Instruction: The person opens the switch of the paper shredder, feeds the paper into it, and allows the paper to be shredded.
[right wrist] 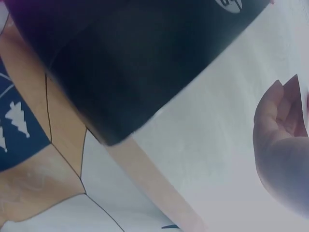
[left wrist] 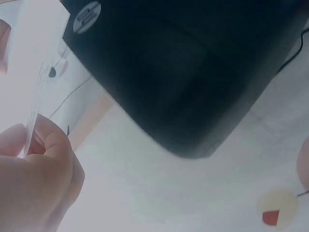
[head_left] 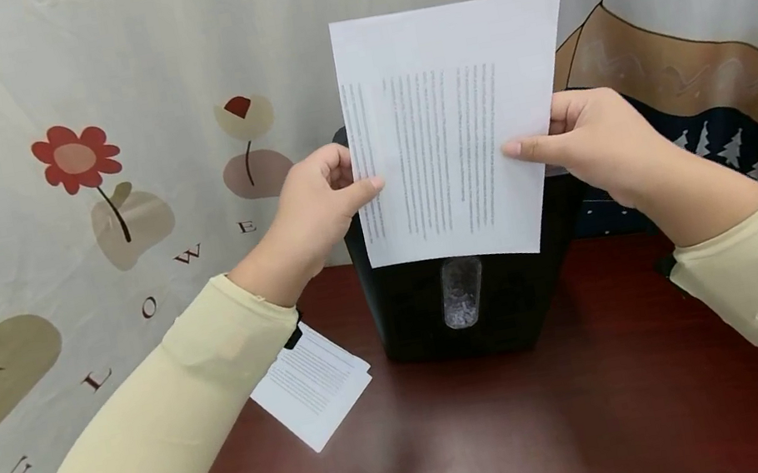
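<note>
A printed sheet of paper [head_left: 437,133] is held up in front of a black paper shredder [head_left: 407,308], hiding much of the machine. My left hand [head_left: 320,204] pinches the sheet's left edge, thumb on the near face and fingers behind. On the opposite edge, my right hand [head_left: 598,139] grips it the same way. From the left wrist, the left hand [left wrist: 38,169] shows with the paper [left wrist: 29,72] between thumb and fingers. In the right wrist view, the right hand [right wrist: 285,140] is at the right side, near the shredder [right wrist: 120,63].
Left of the shredder, several printed sheets [head_left: 321,382] lie on the dark red table [head_left: 461,442], with a black clip [head_left: 294,338] at their top. The shredder's small window [head_left: 462,294] shows paper scraps. A patterned curtain [head_left: 167,71] hangs close behind.
</note>
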A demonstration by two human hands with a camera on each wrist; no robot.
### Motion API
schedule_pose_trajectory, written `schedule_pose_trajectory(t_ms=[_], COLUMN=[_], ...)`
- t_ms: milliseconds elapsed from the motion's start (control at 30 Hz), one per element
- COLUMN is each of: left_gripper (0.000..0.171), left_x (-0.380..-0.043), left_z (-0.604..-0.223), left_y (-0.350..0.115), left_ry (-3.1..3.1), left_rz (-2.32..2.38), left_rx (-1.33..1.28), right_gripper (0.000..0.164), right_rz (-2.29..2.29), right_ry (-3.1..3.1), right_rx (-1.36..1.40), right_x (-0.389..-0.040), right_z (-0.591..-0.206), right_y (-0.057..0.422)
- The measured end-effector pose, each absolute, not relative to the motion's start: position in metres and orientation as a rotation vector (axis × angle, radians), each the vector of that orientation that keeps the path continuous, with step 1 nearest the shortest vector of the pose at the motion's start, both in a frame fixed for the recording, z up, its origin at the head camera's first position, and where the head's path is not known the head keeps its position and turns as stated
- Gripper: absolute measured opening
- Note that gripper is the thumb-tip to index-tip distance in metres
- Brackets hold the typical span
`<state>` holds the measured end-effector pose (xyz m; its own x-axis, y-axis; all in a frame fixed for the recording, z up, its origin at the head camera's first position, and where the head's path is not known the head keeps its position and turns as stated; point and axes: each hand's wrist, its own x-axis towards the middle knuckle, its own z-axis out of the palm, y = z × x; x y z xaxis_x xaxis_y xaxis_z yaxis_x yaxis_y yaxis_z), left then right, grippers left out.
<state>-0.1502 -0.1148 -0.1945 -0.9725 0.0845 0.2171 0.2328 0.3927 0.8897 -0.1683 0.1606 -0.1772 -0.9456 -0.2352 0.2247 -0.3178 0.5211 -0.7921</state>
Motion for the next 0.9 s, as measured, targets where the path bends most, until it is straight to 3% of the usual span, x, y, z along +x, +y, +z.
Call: schedule_pose_trajectory(t_ms=[500,900], left_gripper=[0.01,0.008], left_x=[-0.169,-0.187], left_z=[-0.149,-0.134], left_y=[-0.111,-0.106], left_ry=[-2.516,-2.524], left_rz=[-1.495,-1.45], left_rx=[-0.273,-0.275], right_gripper=[0.044,0.044], right_rz=[1.36,1.438], right_ry=[-2.607,-2.565], right_rx=[0.467,0.432], right_x=[-0.192,-0.211], right_z=[-0.145,-0.134], right_y=[0.156,0.156])
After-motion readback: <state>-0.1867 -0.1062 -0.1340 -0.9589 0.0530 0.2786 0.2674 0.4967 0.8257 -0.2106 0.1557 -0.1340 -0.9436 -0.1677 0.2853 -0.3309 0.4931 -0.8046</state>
